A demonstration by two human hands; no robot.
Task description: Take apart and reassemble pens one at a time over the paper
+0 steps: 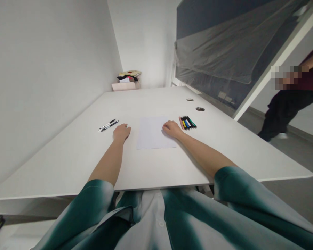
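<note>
The left hand (pixel 122 133) lies palm down on the white laminate worktop (pixel 67 163), open and empty, its fingertips just beside the left edge of a blank white sheet of paper (pixel 152 137). The right hand (pixel 172 128) is also relaxed and holds nothing, its fingers resting on the right part of the sheet. Both forearms reach out from loose green-and-white tie-dyed sleeves (pixel 94 205). Left of the left hand lie two slim black-and-silver pens (pixel 108 125), side by side. Just beyond the right hand, a tight row of colour-capped felt-tip markers (pixel 187 122) lies beside the sheet, with pink, yellow, blue, black and green among them. Two round metal grommets (pixel 190 99) are set in the worktop farther on. Past the far end, a pale pink box (pixel 123 86) sits against the wall under a heap of folded cloth (pixel 129 76). To the right, off the worktop, a co-worker's pixelated hand (pixel 287 78) and dark trousers (pixel 284 107) show beside a dark panel wrapped in clear plastic sheeting (pixel 224 52)
</note>
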